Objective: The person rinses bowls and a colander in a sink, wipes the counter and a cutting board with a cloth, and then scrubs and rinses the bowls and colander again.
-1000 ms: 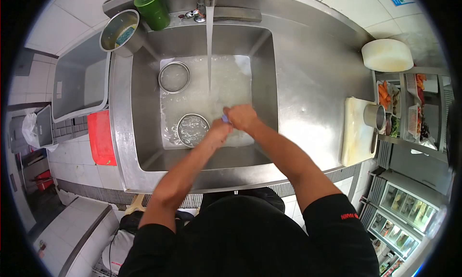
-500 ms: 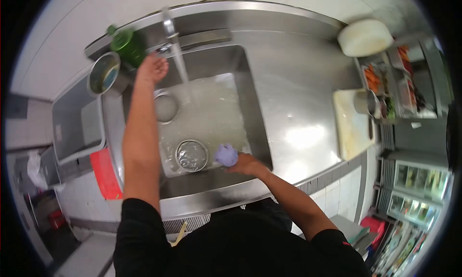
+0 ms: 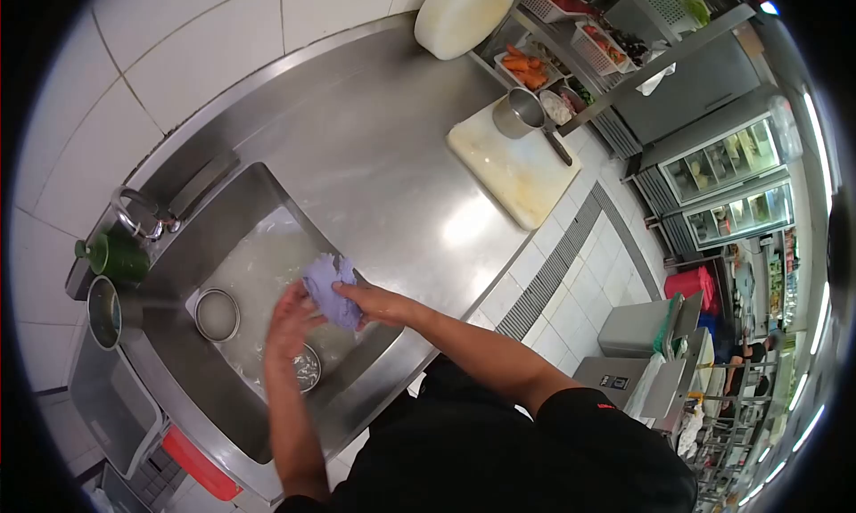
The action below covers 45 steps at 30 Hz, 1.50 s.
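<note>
My right hand (image 3: 379, 305) grips a crumpled lavender cloth (image 3: 331, 290) above the near right part of the sink (image 3: 308, 219). Just left of the cloth is my left hand (image 3: 287, 321), slightly blurred, its fingers spread and reaching toward the cloth's edge. Below the hands, cloudy water (image 3: 259, 263) covers the sink bottom. One round metal container (image 3: 217, 315) sits in it at the left. A second round metal container (image 3: 308, 368) is partly hidden behind my left wrist. No stream shows at the faucet (image 3: 134, 212).
A green bottle (image 3: 120, 259) and a metal pot (image 3: 104, 312) stand at the sink's left rim. Beyond are a grey bin (image 3: 111, 397) and a red container (image 3: 201, 464). On the counter's right, a cutting board (image 3: 504, 170) bears a metal pot (image 3: 519, 114) and a knife (image 3: 558, 147).
My left hand has come from the faucet handle to beside the cloth. The running water has stopped. My right hand has raised the cloth, and the view has swung to the right.
</note>
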Each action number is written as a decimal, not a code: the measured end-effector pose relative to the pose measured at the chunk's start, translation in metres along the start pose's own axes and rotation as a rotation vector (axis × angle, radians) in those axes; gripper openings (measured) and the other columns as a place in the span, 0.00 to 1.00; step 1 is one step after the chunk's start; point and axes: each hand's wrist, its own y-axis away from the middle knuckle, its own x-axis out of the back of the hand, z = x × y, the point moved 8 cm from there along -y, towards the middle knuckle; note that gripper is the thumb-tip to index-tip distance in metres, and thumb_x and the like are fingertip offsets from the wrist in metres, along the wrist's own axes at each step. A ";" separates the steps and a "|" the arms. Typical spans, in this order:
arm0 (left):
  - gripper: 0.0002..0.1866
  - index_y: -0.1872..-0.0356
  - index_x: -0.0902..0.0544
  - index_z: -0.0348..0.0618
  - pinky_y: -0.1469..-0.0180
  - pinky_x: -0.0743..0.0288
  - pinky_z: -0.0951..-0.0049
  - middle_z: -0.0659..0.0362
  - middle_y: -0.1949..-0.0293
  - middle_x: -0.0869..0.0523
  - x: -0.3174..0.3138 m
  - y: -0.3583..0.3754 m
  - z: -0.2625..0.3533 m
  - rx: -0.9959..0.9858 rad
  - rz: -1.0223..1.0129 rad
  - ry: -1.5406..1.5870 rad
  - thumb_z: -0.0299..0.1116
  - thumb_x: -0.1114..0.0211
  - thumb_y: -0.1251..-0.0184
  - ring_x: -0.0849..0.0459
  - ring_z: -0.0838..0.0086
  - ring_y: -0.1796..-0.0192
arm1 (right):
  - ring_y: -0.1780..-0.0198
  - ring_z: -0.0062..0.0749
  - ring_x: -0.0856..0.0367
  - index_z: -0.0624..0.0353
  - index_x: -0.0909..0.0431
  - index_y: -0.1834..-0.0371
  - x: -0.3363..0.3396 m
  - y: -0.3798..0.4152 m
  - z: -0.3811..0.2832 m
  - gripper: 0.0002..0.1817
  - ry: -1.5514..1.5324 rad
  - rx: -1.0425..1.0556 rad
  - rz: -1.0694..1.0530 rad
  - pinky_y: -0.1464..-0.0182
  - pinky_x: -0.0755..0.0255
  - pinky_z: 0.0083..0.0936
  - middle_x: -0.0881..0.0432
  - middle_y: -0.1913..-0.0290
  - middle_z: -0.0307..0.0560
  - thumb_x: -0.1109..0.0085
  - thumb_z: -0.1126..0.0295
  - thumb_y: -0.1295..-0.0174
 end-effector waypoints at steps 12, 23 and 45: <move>0.05 0.60 0.25 0.48 0.60 0.20 0.71 0.65 0.64 0.19 -0.058 -0.026 0.071 -0.259 0.295 -0.114 0.29 0.37 0.33 0.19 0.78 0.62 | 0.72 0.18 0.32 0.59 0.24 0.72 0.216 0.136 -0.195 0.20 -0.063 0.771 1.018 0.70 0.39 0.22 0.27 0.74 0.34 0.43 0.54 0.30; 0.27 0.38 0.27 0.42 0.43 0.24 0.61 0.53 0.47 0.20 -0.304 -0.262 0.089 -0.343 0.051 -0.530 0.38 0.31 0.36 0.20 0.66 0.44 | 0.67 0.28 0.18 0.62 0.22 0.55 0.453 0.153 -0.231 0.26 0.052 0.289 0.821 0.67 0.24 0.23 0.18 0.67 0.42 0.39 0.46 0.36; 0.13 0.49 0.24 0.35 0.42 0.29 0.53 0.42 0.48 0.19 -0.534 -0.280 -0.280 -0.681 -0.195 -1.166 0.30 0.41 0.31 0.21 0.47 0.46 | 0.73 0.29 0.20 0.58 0.22 0.53 0.524 0.488 0.423 0.14 -0.491 -0.557 1.083 0.72 0.27 0.26 0.19 0.68 0.43 0.47 0.62 0.34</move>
